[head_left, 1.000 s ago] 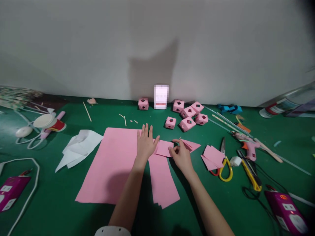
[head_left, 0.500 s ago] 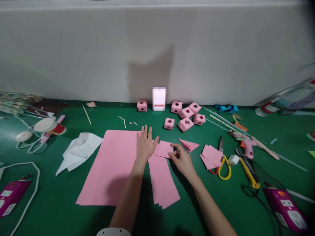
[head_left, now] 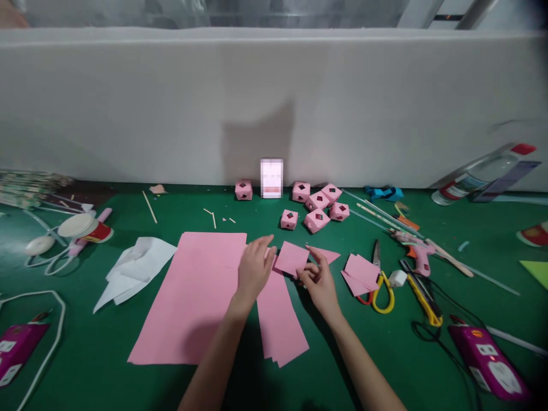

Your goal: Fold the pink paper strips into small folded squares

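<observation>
A small pink paper square (head_left: 292, 258) is pinched at its near right corner by my right hand (head_left: 320, 288), tilted over the strips. My left hand (head_left: 254, 271) hovers just left of the square, fingers loosely stretched and holding nothing. Beneath it, pink paper strips (head_left: 281, 322) fan toward me, next to a large pink sheet (head_left: 194, 297). A folded pink triangle (head_left: 327, 254) lies behind my right hand. Further right, a small pile of pink squares (head_left: 360, 274) partly covers a pair of scissors (head_left: 384, 295).
Several pink folded paper blocks (head_left: 317, 220) stand near the wall by a blurred bright screen (head_left: 272, 178). To the right are a glue gun (head_left: 415, 251), a yellow cutter (head_left: 423, 297), a bottle (head_left: 479, 177) and a purple power strip (head_left: 488, 359). Crumpled white paper (head_left: 132, 271) and a paper cup (head_left: 88, 226) lie left.
My left hand has lifted from flat on the paper, its fingers turning rightward. The square in my right hand has turned and tilted up. The view has tipped upward.
</observation>
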The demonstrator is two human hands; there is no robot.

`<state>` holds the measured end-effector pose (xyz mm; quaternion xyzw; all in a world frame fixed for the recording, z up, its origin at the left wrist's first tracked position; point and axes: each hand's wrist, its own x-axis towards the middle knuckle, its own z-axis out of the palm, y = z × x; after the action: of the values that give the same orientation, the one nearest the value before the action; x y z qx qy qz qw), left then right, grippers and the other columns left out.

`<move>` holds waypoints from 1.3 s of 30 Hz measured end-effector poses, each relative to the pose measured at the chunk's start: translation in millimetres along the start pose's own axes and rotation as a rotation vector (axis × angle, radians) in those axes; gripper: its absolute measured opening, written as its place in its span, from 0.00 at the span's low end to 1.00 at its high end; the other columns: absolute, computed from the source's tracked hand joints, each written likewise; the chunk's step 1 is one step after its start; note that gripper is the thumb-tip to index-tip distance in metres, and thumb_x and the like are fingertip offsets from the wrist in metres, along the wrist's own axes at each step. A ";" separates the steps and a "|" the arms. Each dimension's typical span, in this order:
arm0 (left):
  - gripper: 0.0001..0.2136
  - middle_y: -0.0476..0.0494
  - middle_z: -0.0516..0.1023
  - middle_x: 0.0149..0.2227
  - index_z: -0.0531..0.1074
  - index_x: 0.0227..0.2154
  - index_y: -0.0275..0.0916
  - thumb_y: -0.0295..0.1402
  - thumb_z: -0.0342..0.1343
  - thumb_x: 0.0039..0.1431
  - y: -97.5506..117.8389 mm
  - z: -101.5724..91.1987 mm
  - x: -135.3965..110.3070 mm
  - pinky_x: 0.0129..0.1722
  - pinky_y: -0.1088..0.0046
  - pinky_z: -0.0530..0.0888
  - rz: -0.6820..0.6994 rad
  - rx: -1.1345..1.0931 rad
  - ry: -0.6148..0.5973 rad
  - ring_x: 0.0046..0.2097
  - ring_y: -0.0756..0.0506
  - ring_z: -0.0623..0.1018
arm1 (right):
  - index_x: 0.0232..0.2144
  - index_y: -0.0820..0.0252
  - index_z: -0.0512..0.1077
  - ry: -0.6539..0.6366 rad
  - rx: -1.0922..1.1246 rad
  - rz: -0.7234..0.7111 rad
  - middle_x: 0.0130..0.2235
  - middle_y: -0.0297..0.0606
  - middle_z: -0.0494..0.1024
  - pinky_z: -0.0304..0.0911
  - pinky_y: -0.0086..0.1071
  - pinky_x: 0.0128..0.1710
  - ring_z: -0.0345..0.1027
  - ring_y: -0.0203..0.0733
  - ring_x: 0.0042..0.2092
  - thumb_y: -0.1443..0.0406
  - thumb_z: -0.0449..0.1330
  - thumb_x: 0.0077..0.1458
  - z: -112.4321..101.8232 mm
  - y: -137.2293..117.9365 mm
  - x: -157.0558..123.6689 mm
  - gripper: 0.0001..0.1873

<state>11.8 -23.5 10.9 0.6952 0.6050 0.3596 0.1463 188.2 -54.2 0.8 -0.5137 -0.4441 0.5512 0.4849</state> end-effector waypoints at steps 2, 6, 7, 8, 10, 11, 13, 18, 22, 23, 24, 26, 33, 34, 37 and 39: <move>0.18 0.39 0.77 0.47 0.67 0.53 0.39 0.40 0.47 0.65 10.8 5.2 -17.3 0.46 0.68 0.73 -0.131 -0.249 -0.023 0.46 0.45 0.77 | 0.60 0.51 0.49 -0.001 0.067 0.025 0.31 0.31 0.71 0.67 0.32 0.30 0.71 0.38 0.30 0.60 0.62 0.51 1.8 2.7 0.0 0.38; 0.13 0.47 0.77 0.28 0.74 0.38 0.37 0.41 0.49 0.63 18.4 13.5 -40.5 0.29 0.75 0.72 -0.358 -0.476 -0.097 0.28 0.49 0.76 | 0.54 0.53 0.56 -0.049 0.119 0.100 0.29 0.31 0.73 0.68 0.33 0.32 0.73 0.41 0.31 0.58 0.64 0.49 -1.0 7.7 2.2 0.33; 0.13 0.48 0.77 0.27 0.74 0.36 0.38 0.41 0.50 0.62 17.7 13.4 -42.0 0.29 0.75 0.71 -0.355 -0.498 -0.110 0.28 0.49 0.76 | 0.52 0.54 0.58 -0.065 0.119 0.113 0.29 0.31 0.73 0.68 0.33 0.31 0.73 0.40 0.30 0.57 0.64 0.50 -2.9 8.6 2.9 0.30; 0.12 0.48 0.76 0.26 0.75 0.34 0.38 0.40 0.52 0.61 16.5 12.6 -42.2 0.29 0.76 0.71 -0.347 -0.519 -0.131 0.27 0.50 0.76 | 0.51 0.55 0.59 -0.081 0.114 0.121 0.29 0.31 0.74 0.67 0.32 0.31 0.72 0.40 0.30 0.56 0.63 0.50 -5.1 9.3 3.5 0.28; 0.11 0.49 0.76 0.25 0.75 0.32 0.37 0.40 0.54 0.60 13.4 10.3 -40.1 0.30 0.76 0.71 -0.331 -0.565 -0.181 0.28 0.50 0.75 | 0.48 0.56 0.62 -0.102 0.098 0.122 0.28 0.31 0.74 0.66 0.31 0.30 0.70 0.38 0.29 0.55 0.63 0.51 -9.7 9.6 4.8 0.25; 0.11 0.48 0.77 0.24 0.76 0.32 0.37 0.40 0.54 0.59 11.9 9.5 -38.9 0.30 0.76 0.71 -0.334 -0.586 -0.198 0.28 0.50 0.76 | 0.46 0.56 0.64 -0.110 0.091 0.120 0.28 0.31 0.74 0.65 0.30 0.30 0.70 0.37 0.29 0.54 0.63 0.50 -12.0 9.3 5.4 0.24; 0.11 0.48 0.77 0.25 0.76 0.33 0.36 0.39 0.55 0.59 9.3 9.5 -37.2 0.31 0.75 0.72 -0.357 -0.630 -0.207 0.29 0.49 0.76 | 0.42 0.57 0.66 -0.131 0.081 0.128 0.27 0.31 0.74 0.65 0.29 0.29 0.69 0.36 0.28 0.54 0.64 0.50 -15.8 7.8 6.7 0.21; 0.14 0.45 0.79 0.31 0.76 0.43 0.36 0.37 0.56 0.58 6.3 10.5 -37.5 0.33 0.74 0.73 -0.393 -0.757 -0.179 0.30 0.49 0.76 | 0.40 0.57 0.66 -0.204 0.097 0.184 0.27 0.31 0.75 0.67 0.31 0.30 0.69 0.36 0.25 0.56 0.65 0.47 -21.2 2.7 8.0 0.20; 0.11 0.41 0.79 0.39 0.78 0.40 0.38 0.34 0.53 0.60 5.8 3.2 -36.4 0.41 0.71 0.74 -0.254 -0.705 -0.229 0.40 0.46 0.77 | 0.38 0.57 0.70 -0.226 0.052 0.170 0.25 0.30 0.73 0.69 0.34 0.31 0.70 0.37 0.26 0.59 0.60 0.50 -23.2 0.0 7.4 0.13; 0.11 0.40 0.79 0.40 0.79 0.39 0.39 0.33 0.53 0.60 5.4 1.5 -36.1 0.44 0.70 0.73 -0.213 -0.689 -0.241 0.43 0.46 0.77 | 0.36 0.57 0.71 -0.223 0.038 0.164 0.25 0.30 0.73 0.70 0.34 0.32 0.70 0.37 0.26 0.59 0.59 0.50 -23.4 -0.2 7.3 0.11; 0.11 0.40 0.78 0.41 0.79 0.38 0.39 0.32 0.53 0.60 4.8 0.2 -36.1 0.46 0.69 0.72 -0.184 -0.680 -0.253 0.45 0.45 0.76 | 0.35 0.57 0.72 -0.220 0.030 0.160 0.26 0.31 0.73 0.70 0.35 0.33 0.70 0.38 0.27 0.59 0.59 0.50 -23.7 -0.1 7.3 0.10; 0.11 0.40 0.78 0.40 0.79 0.39 0.39 0.31 0.52 0.60 3.2 -1.1 -36.6 0.45 0.69 0.73 -0.182 -0.690 -0.282 0.44 0.45 0.77 | 0.34 0.58 0.73 -0.216 0.027 0.158 0.28 0.33 0.75 0.71 0.36 0.34 0.71 0.39 0.29 0.59 0.58 0.51 -24.3 0.5 7.5 0.10; 0.12 0.41 0.79 0.38 0.78 0.42 0.38 0.31 0.51 0.61 2.3 -5.6 -37.8 0.44 0.70 0.73 -0.249 -0.758 -0.376 0.41 0.46 0.78 | 0.36 0.57 0.76 -0.290 0.006 0.137 0.29 0.35 0.76 0.69 0.37 0.35 0.72 0.40 0.30 0.58 0.58 0.53 -28.5 0.6 7.1 0.13; 0.12 0.41 0.79 0.38 0.79 0.40 0.38 0.31 0.51 0.61 3.1 -6.3 -37.5 0.44 0.70 0.73 -0.250 -0.743 -0.368 0.42 0.45 0.78 | 0.36 0.58 0.76 -0.293 -0.006 0.127 0.30 0.35 0.77 0.69 0.36 0.35 0.71 0.39 0.30 0.57 0.57 0.54 -28.3 0.4 7.0 0.13; 0.09 0.41 0.80 0.37 0.80 0.35 0.38 0.34 0.56 0.58 5.5 -5.7 -36.8 0.42 0.71 0.73 -0.236 -0.686 -0.359 0.40 0.45 0.78 | 0.31 0.60 0.77 -0.244 -0.095 0.099 0.28 0.36 0.75 0.65 0.31 0.30 0.67 0.37 0.28 0.55 0.58 0.54 -25.0 1.0 6.6 0.15; 0.08 0.42 0.81 0.36 0.80 0.34 0.38 0.34 0.57 0.57 6.2 -3.4 -36.9 0.40 0.72 0.73 -0.224 -0.650 -0.350 0.38 0.46 0.78 | 0.34 0.61 0.76 -0.204 -0.168 0.075 0.23 0.32 0.70 0.58 0.27 0.23 0.61 0.34 0.24 0.55 0.61 0.52 -21.4 2.3 6.0 0.15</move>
<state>13.7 -60.6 5.4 0.5929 0.4977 0.3904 0.4983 209.4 -48.7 -4.0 -0.5102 -0.5162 0.5789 0.3717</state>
